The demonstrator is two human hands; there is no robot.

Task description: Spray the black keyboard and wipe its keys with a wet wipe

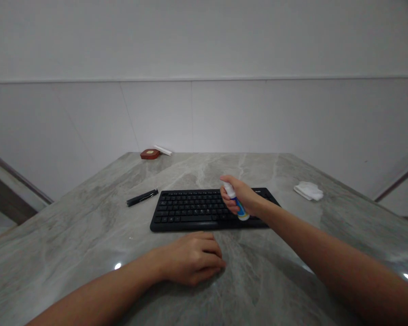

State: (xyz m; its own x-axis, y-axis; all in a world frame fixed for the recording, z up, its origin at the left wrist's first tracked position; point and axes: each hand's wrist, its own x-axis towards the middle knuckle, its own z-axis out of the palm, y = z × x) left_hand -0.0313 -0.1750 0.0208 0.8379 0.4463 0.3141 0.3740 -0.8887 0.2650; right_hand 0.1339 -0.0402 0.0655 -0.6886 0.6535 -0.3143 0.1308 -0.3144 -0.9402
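A small white spray bottle with a blue label (240,209) is gripped in my right hand (240,194), tilted, with a finger on its white top. It hangs over the right half of a black keyboard (190,212), and my hand hides some of the keys. My left hand (193,258) rests on the table just in front of the keyboard, its fingers curled together and nothing visible in them.
Left of the keyboard lies a slim black object (142,198), perhaps a brush. A folded white cloth (308,191) sits to the right. At the back left edge of the grey marbled table (71,240) are a reddish-brown case (150,154) and a white strip (163,150), near the wall.
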